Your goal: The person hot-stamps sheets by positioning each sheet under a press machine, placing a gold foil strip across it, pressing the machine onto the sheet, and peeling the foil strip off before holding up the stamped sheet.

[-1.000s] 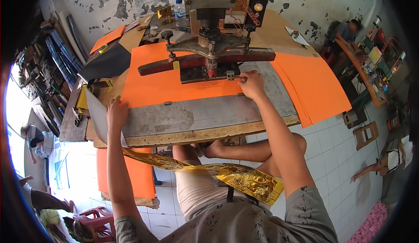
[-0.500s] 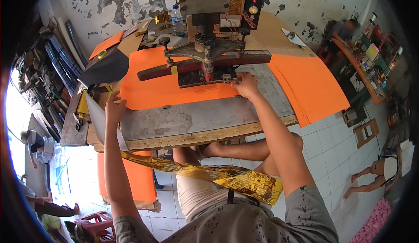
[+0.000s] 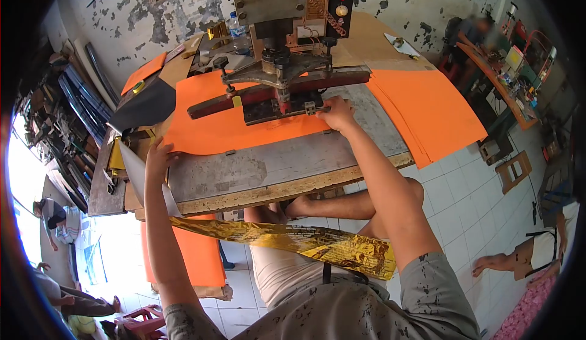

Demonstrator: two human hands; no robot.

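An orange sheet (image 3: 207,135) lies on the flat metal bed (image 3: 226,175) of a hot stamping press (image 3: 278,65), partly under the dark stamping plate (image 3: 262,115). My left hand (image 3: 160,158) is at the sheet's near left corner, thumb and fingers closed on its edge. At the right end of the stamping plate, my right hand (image 3: 337,114) is closed around a small bar beside a metal clamp block (image 3: 310,108). Faint small print shows on the sheet near the plate. A strip of gold foil (image 3: 287,240) hangs over my lap.
A stack of orange sheets (image 3: 427,114) lies right of the press. Black material (image 3: 143,105), scissors (image 3: 111,184) and a water bottle (image 3: 237,27) are on the table. More orange sheets (image 3: 204,254) stand below. Other people are at both sides, one at a bench (image 3: 497,80).
My view has shifted slightly. Both hands keep their places at the sheet's corner and the plate's end. The gold foil has swung a little, and a person at the right has moved.
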